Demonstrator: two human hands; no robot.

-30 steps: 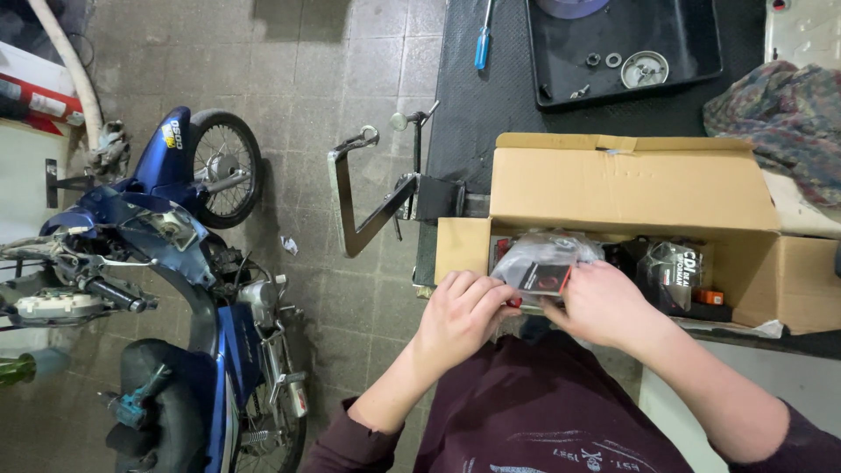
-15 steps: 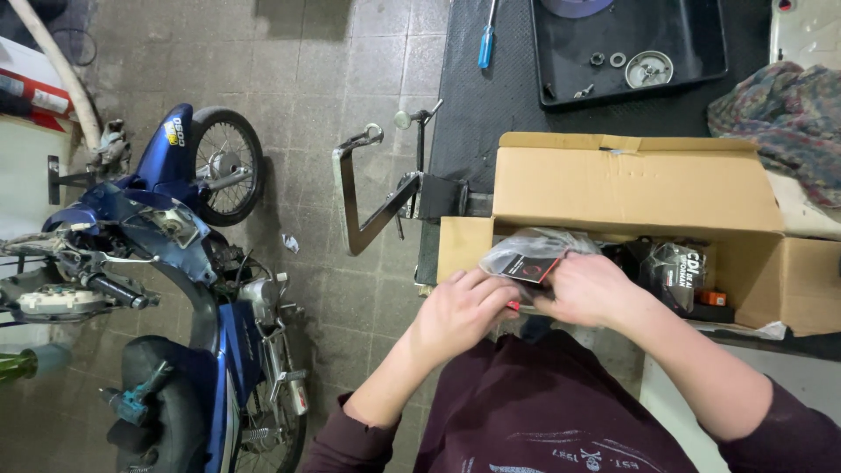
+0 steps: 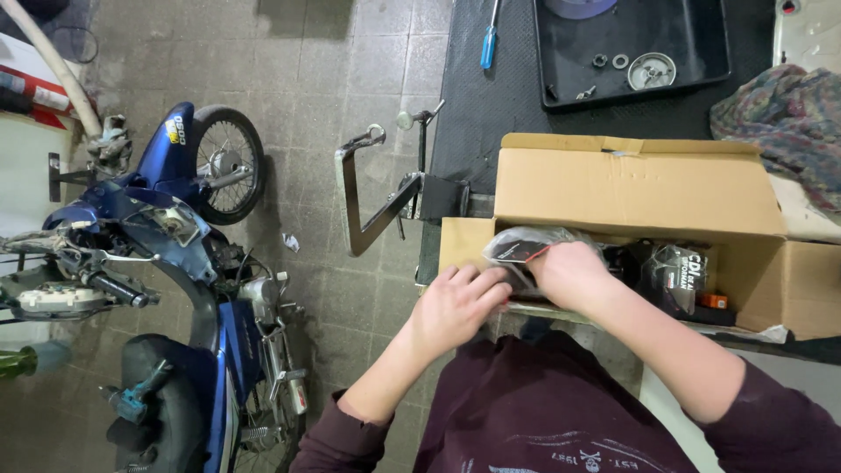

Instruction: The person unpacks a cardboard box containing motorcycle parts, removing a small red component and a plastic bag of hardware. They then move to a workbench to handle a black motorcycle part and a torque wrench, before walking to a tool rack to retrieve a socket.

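Left hand: my left hand [image 3: 455,302] has its fingers curled against the lower edge of the clear plastic bag [image 3: 526,247], pinching it from below.
Right hand: my right hand [image 3: 574,273] is closed over the same bag from the other side; the fingertips are hidden under the plastic, so I cannot tell exactly how they press.
Bag: crinkled, see-through, with a dark part and a bit of red inside; held just at the near left corner of the cardboard box [image 3: 639,188], above its open mouth.
Box: brown, flaps open, lying on the bench; more bagged parts [image 3: 679,271] sit inside to the right of my hands.
Bench: black rubber mat [image 3: 491,105] with a fine grid texture.
On the mat: black tray [image 3: 710,52] holding small washers and a round metal piece; blue-handled screwdriver [image 3: 489,42] beside it; crumpled patterned cloth [image 3: 780,123] at the right edge.
Bench edge: a metal bracket [image 3: 368,197] sticks out over the floor.
Floor: grey square tiles [image 3: 324,79], worn and stained.
Room: blue motorbike [image 3: 175,263], partly stripped, stands to my left.
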